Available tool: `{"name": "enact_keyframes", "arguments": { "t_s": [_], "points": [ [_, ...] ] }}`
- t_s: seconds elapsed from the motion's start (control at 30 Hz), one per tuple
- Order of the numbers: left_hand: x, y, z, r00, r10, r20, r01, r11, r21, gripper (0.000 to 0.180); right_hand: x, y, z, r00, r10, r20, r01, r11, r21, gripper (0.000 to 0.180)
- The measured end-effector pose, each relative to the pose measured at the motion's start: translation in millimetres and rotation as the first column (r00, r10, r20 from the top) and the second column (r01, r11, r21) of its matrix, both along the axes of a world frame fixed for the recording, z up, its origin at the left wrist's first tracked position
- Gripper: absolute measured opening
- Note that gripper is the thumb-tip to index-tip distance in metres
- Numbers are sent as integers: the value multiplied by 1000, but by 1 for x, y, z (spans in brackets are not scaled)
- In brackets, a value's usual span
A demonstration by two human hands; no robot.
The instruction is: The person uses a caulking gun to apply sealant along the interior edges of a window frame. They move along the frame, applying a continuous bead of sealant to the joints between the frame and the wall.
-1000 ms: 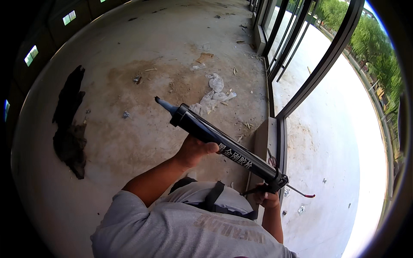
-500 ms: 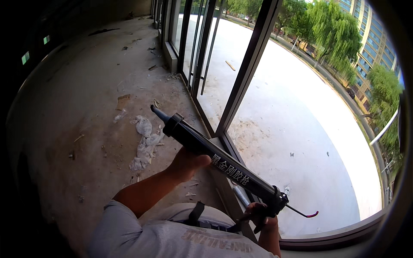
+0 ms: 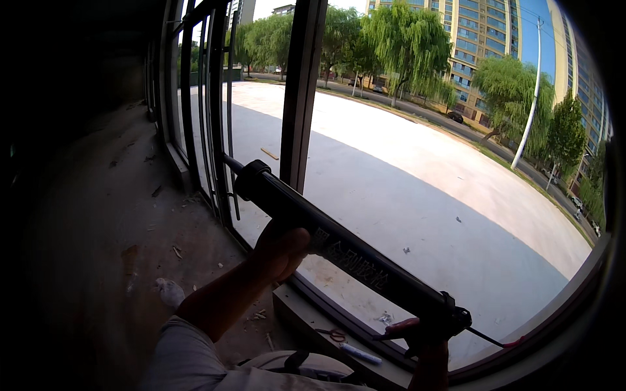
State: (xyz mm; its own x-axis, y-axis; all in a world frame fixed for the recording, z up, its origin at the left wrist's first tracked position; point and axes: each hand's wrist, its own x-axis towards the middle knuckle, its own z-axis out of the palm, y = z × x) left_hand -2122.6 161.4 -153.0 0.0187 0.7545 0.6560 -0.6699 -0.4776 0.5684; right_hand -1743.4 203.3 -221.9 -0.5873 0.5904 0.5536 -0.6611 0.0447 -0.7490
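Black, the caulking gun (image 3: 336, 236) slants across the frame's centre; the right hand (image 3: 424, 335), in shadow, has its fingers curled round the handle, lower right; the left hand (image 3: 285, 253) is wrapped under the barrel. Scissors (image 3: 336, 335) and a pale tube (image 3: 360, 354) lie on the ledge (image 3: 293, 306), bottom centre; far off I see willows (image 3: 407, 42), upper right.

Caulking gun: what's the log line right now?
left hand: holds caulking gun near front | right hand: holds its rear | ledge: scissors, white tube
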Motion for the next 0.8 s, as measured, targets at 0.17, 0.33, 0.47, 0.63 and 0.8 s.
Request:
{"name": "enact_keyframes", "arguments": {
  "t_s": [0.17,0.33,0.47,0.63,0.8],
  "points": [
    [-27,68,42,944,-305,-123,324,925,197,35,-30,-5,28,950,-265,-163,278,959,61,59],
    [-58,104,93,925,-307,-225,337,935,108,34,-93,-26,40,847,-458,-271,488,871,53,57],
    [-99,149,112,825,-155,-543,273,951,143,40,-166,-51,19,743,-595,-307,617,786,-32,62],
    [-154,196,101,643,306,-702,-71,937,343,45,-202,-53,44,656,-697,-289,684,711,-163,69],
    [-189,262,76,-3,958,-288,-495,248,832,63,-196,-37,113,636,-685,-355,755,647,105,70]
  ]
}}
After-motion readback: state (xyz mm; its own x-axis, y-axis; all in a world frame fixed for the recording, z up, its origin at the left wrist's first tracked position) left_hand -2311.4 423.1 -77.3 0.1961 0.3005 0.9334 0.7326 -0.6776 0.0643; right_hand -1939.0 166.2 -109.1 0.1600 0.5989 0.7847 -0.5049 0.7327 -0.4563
